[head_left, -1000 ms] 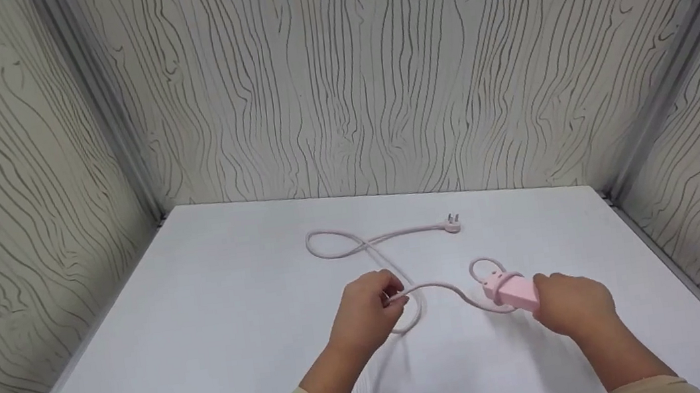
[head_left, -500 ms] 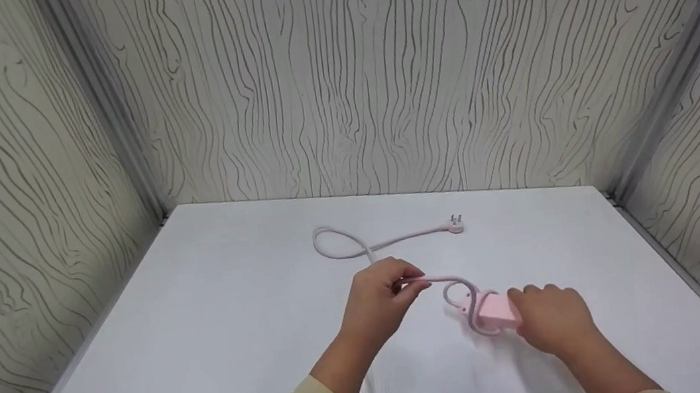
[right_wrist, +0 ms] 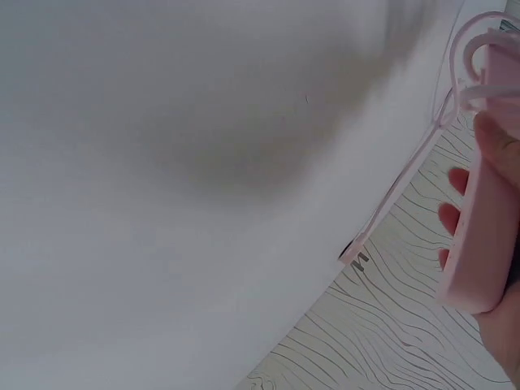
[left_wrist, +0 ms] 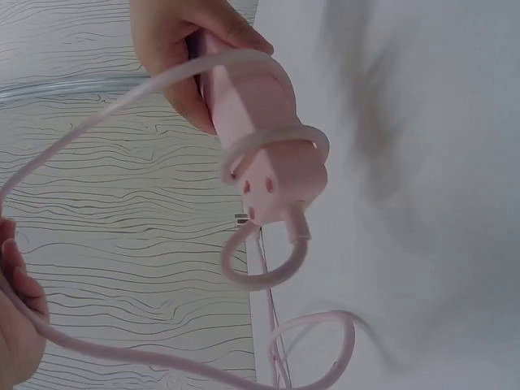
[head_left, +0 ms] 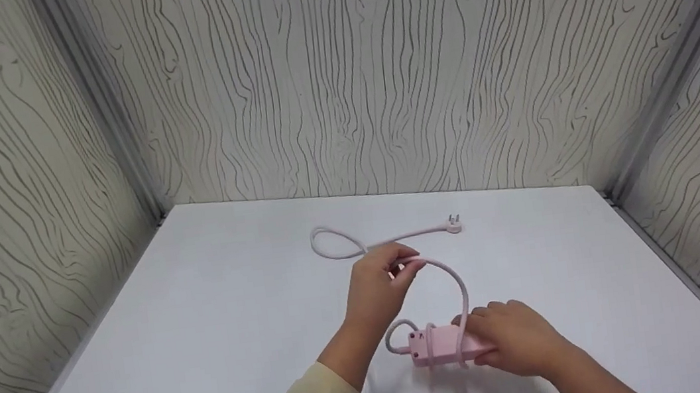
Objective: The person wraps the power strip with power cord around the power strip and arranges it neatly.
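My right hand (head_left: 520, 339) grips one end of a pink power strip (head_left: 446, 342), held above the white table. Its cord (head_left: 463, 286) leaves the strip's other end in a small loop and goes around the body in turns, seen also in the left wrist view on the strip (left_wrist: 253, 106). Thumb and fingers of my left hand (head_left: 376, 287) pinch the cord up and to the left of the strip, so a wide arc spans between the hands. In the right wrist view, fingers wrap the strip's smooth end (right_wrist: 483, 244).
The cord's far part lies in a loop on the white table (head_left: 235, 291), ending at a plug (head_left: 454, 226) with its prongs up. Wood-patterned panels (head_left: 335, 78) rise behind and at both sides of the table.
The right hand has brought the power strip left and nearer the body, turning it more level. The left hand has moved slightly right and away, and another turn of cord now crosses the strip.
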